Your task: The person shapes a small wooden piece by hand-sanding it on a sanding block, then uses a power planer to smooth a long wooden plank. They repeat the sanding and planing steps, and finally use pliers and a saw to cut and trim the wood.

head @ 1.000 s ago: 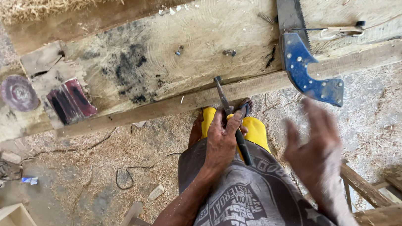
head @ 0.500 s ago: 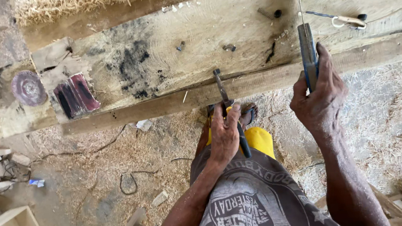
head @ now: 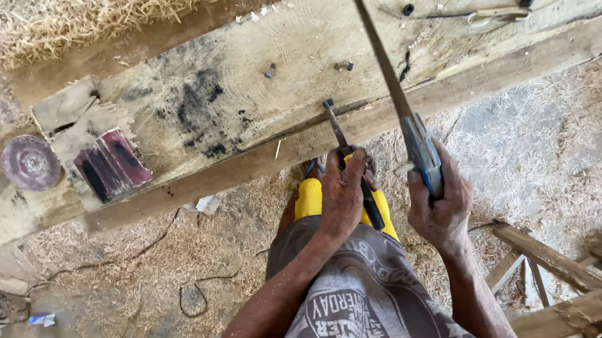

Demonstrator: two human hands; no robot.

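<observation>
Clearly, the person is standing over a heavy wooden beam (head: 162, 124) and bringing two tools to its near edge. The left hand (head: 343, 191) is wrapped around a chisel (head: 348, 160), its dark handle running down under the palm and its metal tip resting at the seam where the beam meets a narrower plank (head: 471, 80). The right hand (head: 439, 203) is gripping the blue handle of a handsaw (head: 387, 70), whose long blade is angling up and away across the beam.

To do this step well, the person is probably needing to keep the chisel tip seated steadily in the seam, with the left wrist low, while keeping the saw blade clear of those fingers. Any slip of the saw toward the left hand looks risky, since the two hands are working just beside each other. Sawdust (head: 552, 142) is covering the floor, so firm footing is mattering too.
</observation>
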